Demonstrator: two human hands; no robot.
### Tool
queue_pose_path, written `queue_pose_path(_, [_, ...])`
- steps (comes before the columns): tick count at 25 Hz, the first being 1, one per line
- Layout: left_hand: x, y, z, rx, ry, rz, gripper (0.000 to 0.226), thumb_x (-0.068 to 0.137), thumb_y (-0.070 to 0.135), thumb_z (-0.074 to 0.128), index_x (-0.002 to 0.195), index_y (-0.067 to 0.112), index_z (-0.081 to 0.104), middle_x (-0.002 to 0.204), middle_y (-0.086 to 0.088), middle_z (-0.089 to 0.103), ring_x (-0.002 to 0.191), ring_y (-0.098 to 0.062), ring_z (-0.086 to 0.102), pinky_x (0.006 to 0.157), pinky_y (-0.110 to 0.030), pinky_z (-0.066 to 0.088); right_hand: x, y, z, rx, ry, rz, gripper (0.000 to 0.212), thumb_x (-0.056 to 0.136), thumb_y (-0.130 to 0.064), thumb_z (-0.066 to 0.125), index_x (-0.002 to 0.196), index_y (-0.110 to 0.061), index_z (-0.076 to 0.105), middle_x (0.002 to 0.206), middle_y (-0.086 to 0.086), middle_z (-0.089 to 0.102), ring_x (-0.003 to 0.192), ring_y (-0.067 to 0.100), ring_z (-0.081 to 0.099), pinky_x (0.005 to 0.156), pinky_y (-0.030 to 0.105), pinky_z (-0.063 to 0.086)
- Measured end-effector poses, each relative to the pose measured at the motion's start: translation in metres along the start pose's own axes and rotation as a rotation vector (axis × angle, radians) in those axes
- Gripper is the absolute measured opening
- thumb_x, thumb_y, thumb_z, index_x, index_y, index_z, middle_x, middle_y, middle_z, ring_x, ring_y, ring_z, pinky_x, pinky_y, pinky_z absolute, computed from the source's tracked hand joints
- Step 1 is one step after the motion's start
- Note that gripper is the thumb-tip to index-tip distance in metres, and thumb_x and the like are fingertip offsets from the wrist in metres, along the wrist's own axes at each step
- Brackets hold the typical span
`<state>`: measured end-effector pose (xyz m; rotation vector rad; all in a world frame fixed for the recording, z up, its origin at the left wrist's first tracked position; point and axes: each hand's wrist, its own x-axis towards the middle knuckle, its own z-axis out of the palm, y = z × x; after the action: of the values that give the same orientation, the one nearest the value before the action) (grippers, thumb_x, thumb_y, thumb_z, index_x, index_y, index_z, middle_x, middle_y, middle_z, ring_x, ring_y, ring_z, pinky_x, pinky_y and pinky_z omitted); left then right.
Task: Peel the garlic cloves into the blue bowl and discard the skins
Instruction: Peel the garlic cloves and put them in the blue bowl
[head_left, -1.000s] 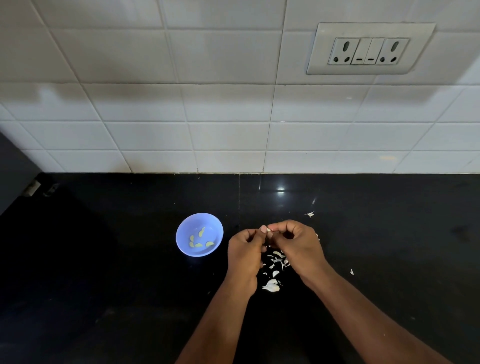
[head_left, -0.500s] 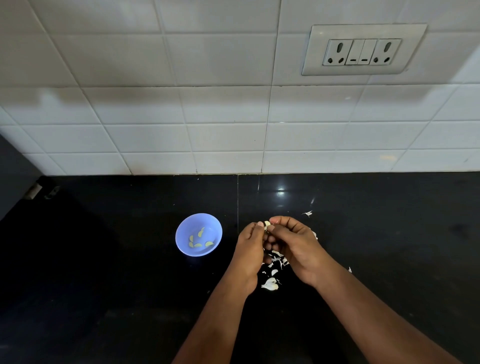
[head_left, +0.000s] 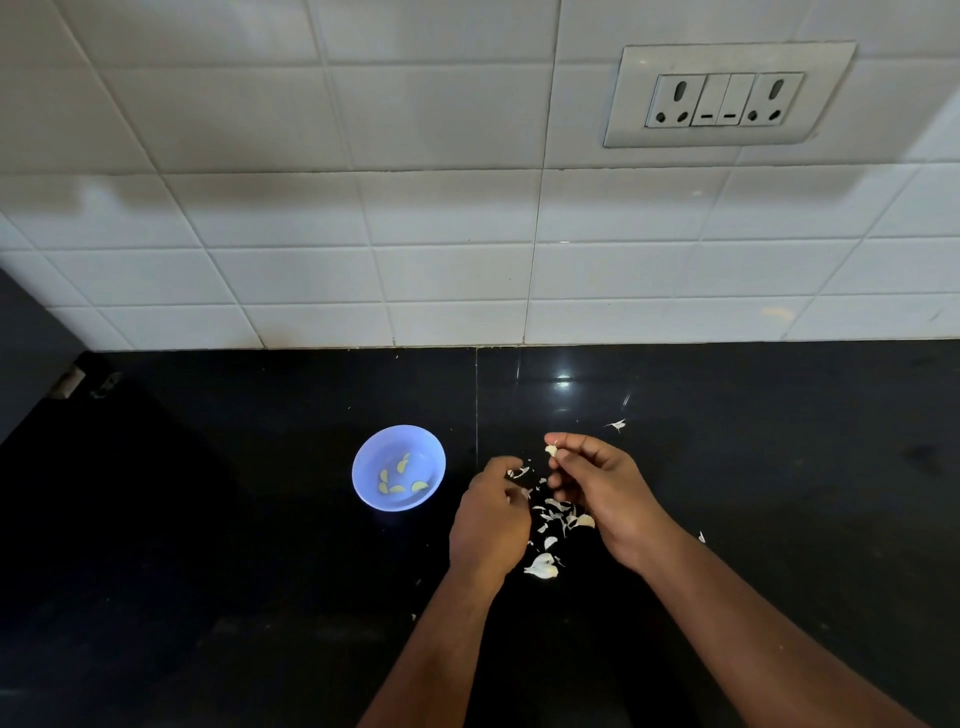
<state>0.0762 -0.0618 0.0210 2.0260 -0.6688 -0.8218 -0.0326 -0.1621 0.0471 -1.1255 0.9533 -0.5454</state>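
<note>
On glossy black counter (head_left: 260, 519), right hand (head_left: 602, 488) pinching pale clove (head_left: 551, 450), papery skins (head_left: 556, 519) scattered

Bowl (head_left: 399, 467) at nine o'clock of the skins (head_left: 551, 525); socket (head_left: 727, 96) on the wall at one o'clock.

Wall socket panel (head_left: 727, 93), black counter (head_left: 208, 519)

The black surface (head_left: 208, 545) lies open at lower left and far right of the frame. At centre, the blue bowl (head_left: 398, 467) stands near the left hand (head_left: 488, 525), and loose skins (head_left: 550, 525) litter the gap between both hands.
</note>
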Motion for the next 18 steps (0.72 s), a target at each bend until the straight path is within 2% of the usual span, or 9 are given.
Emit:
queue_pose_path(2, [-0.001, 0.006, -0.001, -0.097, 0.051, 0.031, 0.014, 0.101, 0.031, 0.059, 0.104, 0.039, 0.069, 0.098, 0.013, 0.073, 0.088, -0.006, 0.069, 0.086, -0.045, 0.061, -0.003, 0.000, -0.002, -0.137, -0.021, -0.048, 0.018, 0.104, -0.004, 0.058, 0.114, -0.009, 0.072, 0.088, 0.008, 0.071, 0.071, 0.013, 0.067, 0.065, 0.024, 0.057])
queue_pose_path(4, [0.001, 0.011, 0.000, -0.217, 0.077, 0.062, 0.011, 0.100, 0.036, 0.064, 0.097, 0.034, 0.075, 0.093, 0.015, 0.075, 0.086, -0.002, 0.071, 0.084, -0.044, 0.063, -0.004, -0.001, -0.005, -0.228, -0.052, -0.085, 0.015, 0.103, -0.006, 0.060, 0.107, -0.010, 0.074, 0.086, 0.012, 0.072, 0.072, 0.015, 0.068, 0.067, 0.026, 0.058])
queue_pose_path(7, [0.003, 0.013, 0.002, -0.238, 0.081, 0.113, 0.007, 0.095, 0.035, 0.071, 0.090, 0.036, 0.076, 0.092, 0.015, 0.076, 0.086, -0.003, 0.072, 0.083, -0.047, 0.062, -0.005, -0.002, -0.005, -0.267, -0.091, -0.100, 0.014, 0.102, -0.006, 0.062, 0.102, -0.011, 0.076, 0.082, 0.009, 0.075, 0.072, 0.015, 0.069, 0.071, 0.026, 0.058])
queue_pose_path(10, [0.006, 0.009, 0.002, -0.138, 0.114, 0.174, 0.008, 0.093, 0.037, 0.071, 0.088, 0.040, 0.076, 0.097, 0.017, 0.070, 0.096, -0.001, 0.067, 0.087, -0.040, 0.059, -0.006, -0.002, -0.005, -0.264, -0.090, -0.116, 0.013, 0.099, -0.004, 0.066, 0.101, -0.012, 0.077, 0.083, 0.008, 0.076, 0.075, 0.015, 0.072, 0.072, 0.025, 0.059])
queue_pose_path(13, [0.003, 0.011, 0.002, 0.006, 0.064, 0.236, 0.016, 0.101, 0.041, 0.060, 0.092, 0.033, 0.072, 0.098, 0.016, 0.067, 0.101, -0.006, 0.062, 0.087, -0.041, 0.055, -0.004, -0.001, -0.007, -0.280, -0.068, -0.128, 0.014, 0.095, -0.004, 0.068, 0.097, -0.014, 0.078, 0.082, 0.010, 0.074, 0.072, 0.018, 0.070, 0.072, 0.029, 0.060])
queue_pose_path(16, [-0.004, 0.015, 0.004, 0.325, 0.069, 0.294, 0.018, 0.108, 0.034, 0.047, 0.094, 0.030, 0.056, 0.099, 0.012, 0.063, 0.103, -0.015, 0.055, 0.091, -0.040, 0.046, -0.002, -0.002, -0.008, -0.516, -0.025, -0.224, 0.011, 0.092, -0.012, 0.073, 0.089, -0.021, 0.079, 0.080, 0.002, 0.076, 0.069, 0.024, 0.069, 0.069, 0.036, 0.058])
queue_pose_path(18, [-0.004, 0.016, 0.003, 0.420, 0.054, 0.303, 0.019, 0.110, 0.032, 0.043, 0.092, 0.032, 0.048, 0.096, 0.012, 0.060, 0.103, -0.017, 0.055, 0.090, -0.040, 0.041, -0.001, -0.001, -0.009, -0.682, -0.042, -0.285, 0.010, 0.092, -0.018, 0.074, 0.086, -0.025, 0.077, 0.080, -0.003, 0.076, 0.069, 0.019, 0.068, 0.064, 0.034, 0.055])
